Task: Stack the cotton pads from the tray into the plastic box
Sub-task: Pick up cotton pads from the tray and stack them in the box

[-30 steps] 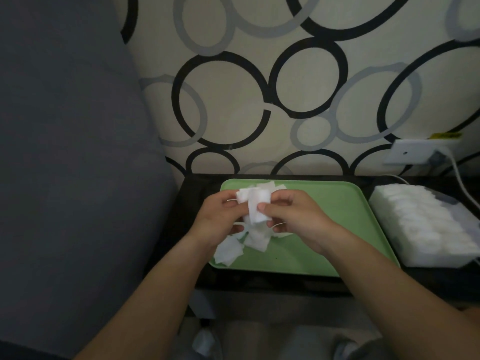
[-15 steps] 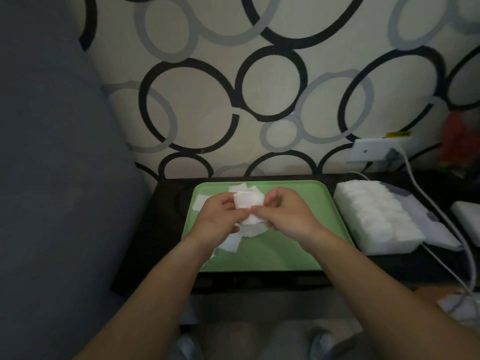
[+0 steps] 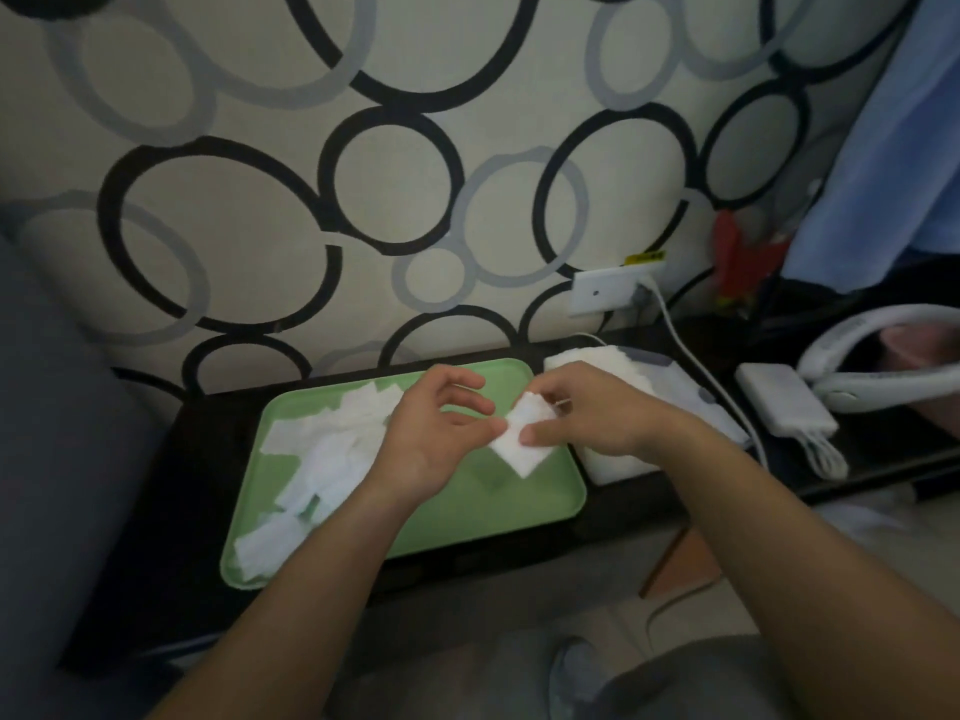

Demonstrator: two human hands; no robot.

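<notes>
A green tray [image 3: 467,517] lies on a black table [image 3: 156,517]. Several loose white cotton pads [image 3: 332,449] are scattered over its left half. Above the tray's right part my right hand [image 3: 592,413] pinches a small stack of pads [image 3: 524,441] between thumb and fingers. My left hand [image 3: 441,433] is just left of the stack; its thumb tip touches the stack's left corner and its other fingers curl loosely, off the pads. The plastic box [image 3: 618,467], packed with white pads, stands right of the tray, largely hidden behind my right hand.
A wall socket [image 3: 602,291] with a white cable [image 3: 691,366] is behind the box. A white power bank [image 3: 784,407] and a white curved device [image 3: 883,356] lie to the right. A grey sofa [image 3: 62,407] fills the left side, and blue cloth [image 3: 893,148] hangs at the upper right.
The pad stack has moved right toward the box in my right hand. My left hand's fingers have come off it. The camera has swung right and tilted.
</notes>
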